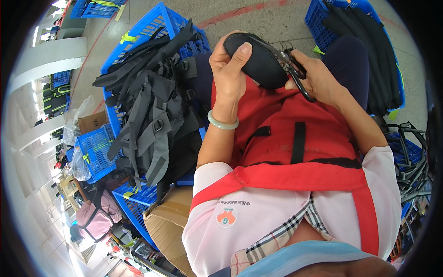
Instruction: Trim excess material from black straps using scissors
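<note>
My left hand (232,69) grips a black padded oval piece (258,62) by its left end, thumb on top and fingers behind it. Stitching runs along the rim of this piece. In my right hand (318,76) is a pair of scissors (295,76) with black handles, its blades lying along the right edge of the oval piece. Whether the blades are apart is too small to tell. Both hands are above my lap, over the red apron (295,134).
On the left, a blue crate (110,60) overflows with black and grey straps (152,111). Another blue crate (318,27) at the far right holds long black pieces. An open cardboard box (170,226) stands at lower left. A person in pink (99,212) is farther off.
</note>
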{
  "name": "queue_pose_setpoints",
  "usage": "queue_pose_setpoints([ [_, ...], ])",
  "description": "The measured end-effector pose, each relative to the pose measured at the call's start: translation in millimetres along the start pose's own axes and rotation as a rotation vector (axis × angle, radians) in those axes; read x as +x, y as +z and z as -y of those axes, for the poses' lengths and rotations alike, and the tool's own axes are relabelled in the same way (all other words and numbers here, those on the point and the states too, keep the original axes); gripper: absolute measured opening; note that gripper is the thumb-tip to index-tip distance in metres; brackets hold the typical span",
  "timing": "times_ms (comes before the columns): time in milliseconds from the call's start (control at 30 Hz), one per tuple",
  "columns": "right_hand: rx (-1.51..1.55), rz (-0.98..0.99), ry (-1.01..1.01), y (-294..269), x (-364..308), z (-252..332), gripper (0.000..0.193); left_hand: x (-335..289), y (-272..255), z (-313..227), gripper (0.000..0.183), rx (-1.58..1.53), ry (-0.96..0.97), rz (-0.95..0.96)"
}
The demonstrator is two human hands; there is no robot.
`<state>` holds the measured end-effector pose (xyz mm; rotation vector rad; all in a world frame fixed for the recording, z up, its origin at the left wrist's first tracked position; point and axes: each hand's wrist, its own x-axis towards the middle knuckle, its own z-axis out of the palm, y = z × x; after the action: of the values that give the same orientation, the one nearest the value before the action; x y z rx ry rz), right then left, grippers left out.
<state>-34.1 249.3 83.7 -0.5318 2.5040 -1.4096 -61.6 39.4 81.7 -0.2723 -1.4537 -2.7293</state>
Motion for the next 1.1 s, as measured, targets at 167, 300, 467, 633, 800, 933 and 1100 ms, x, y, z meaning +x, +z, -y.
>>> queue_pose_setpoints([
  [167, 0.012, 0.068, 0.053, -5, -5, 4, 0.053, -2, 2, -1, 0.022, 0.027, -0.024, 0.021],
  [300, -0.016, 0.053, -0.009, -8, -6, 14, 0.055, -4, 4, 2, 0.019, 0.034, -0.038, 0.062],
  [467, 0.015, 0.169, 0.061, -15, -9, 15, 0.054, -3, 2, 2, 0.014, 0.016, -0.095, 0.071],
  [633, -0.026, 0.196, 0.142, -24, -13, 19, 0.045, -6, 1, 6, 0.013, 0.013, -0.108, 0.053],
  [800, -0.056, 0.188, 0.167, -36, -19, 10, 0.047, -8, 2, 8, 0.012, 0.024, -0.135, 0.07],
  [933, -0.152, 0.2, 0.17, -41, -24, 20, 0.051, -8, 4, 9, 0.011, 0.072, -0.14, 0.125],
  [1100, -0.249, 0.123, 0.064, -43, -27, 20, 0.052, -10, 11, 11, 0.013, 0.129, -0.14, 0.134],
])
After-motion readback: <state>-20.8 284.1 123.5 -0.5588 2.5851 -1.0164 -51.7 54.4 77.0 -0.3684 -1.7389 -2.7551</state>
